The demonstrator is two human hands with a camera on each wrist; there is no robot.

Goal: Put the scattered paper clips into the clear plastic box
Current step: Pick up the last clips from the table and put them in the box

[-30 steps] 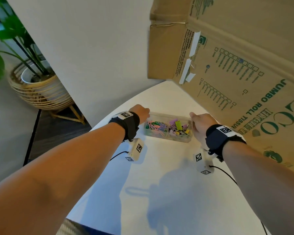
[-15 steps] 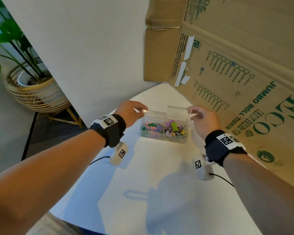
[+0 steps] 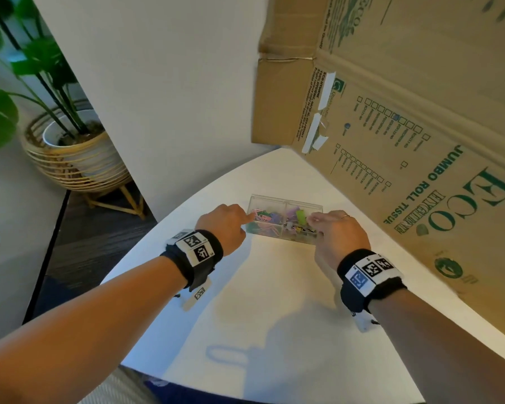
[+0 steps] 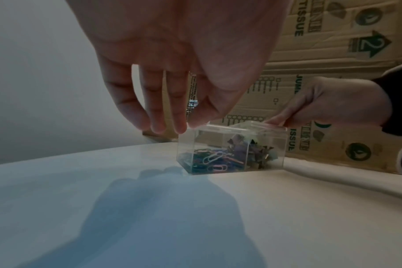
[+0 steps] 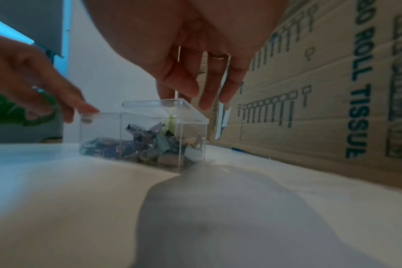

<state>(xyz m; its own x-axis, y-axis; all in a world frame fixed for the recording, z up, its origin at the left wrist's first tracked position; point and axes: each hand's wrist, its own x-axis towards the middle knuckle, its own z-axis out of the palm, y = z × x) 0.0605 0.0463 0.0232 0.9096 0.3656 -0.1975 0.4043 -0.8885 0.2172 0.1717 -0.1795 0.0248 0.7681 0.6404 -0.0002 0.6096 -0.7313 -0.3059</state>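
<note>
A clear plastic box [image 3: 264, 232] [image 4: 218, 143] [image 5: 147, 127] stands on the white table [image 3: 274, 316]. Coloured paper clips [image 3: 263, 221] [image 4: 215, 157] fill its left compartment and binder clips [image 3: 301, 215] [image 5: 163, 143] its right. Its clear lid [image 3: 286, 204] [image 4: 236, 127] [image 5: 163, 108] lies on top. My left hand [image 3: 247, 218] [image 4: 188, 126] pinches the lid's left end. My right hand [image 3: 314, 221] [image 5: 184, 98] holds the right end, thumb in front and fingers behind. I see no loose clips on the table.
A big cardboard carton [image 3: 420, 141] walls off the table's right side, close behind the box. A white panel [image 3: 172, 97] stands at the back left. A potted plant [image 3: 70, 147] sits on the floor beyond the table's left edge.
Half a second ago both hands held the lid above the box. The lid has come down onto the box, and both hands have dropped with it.
</note>
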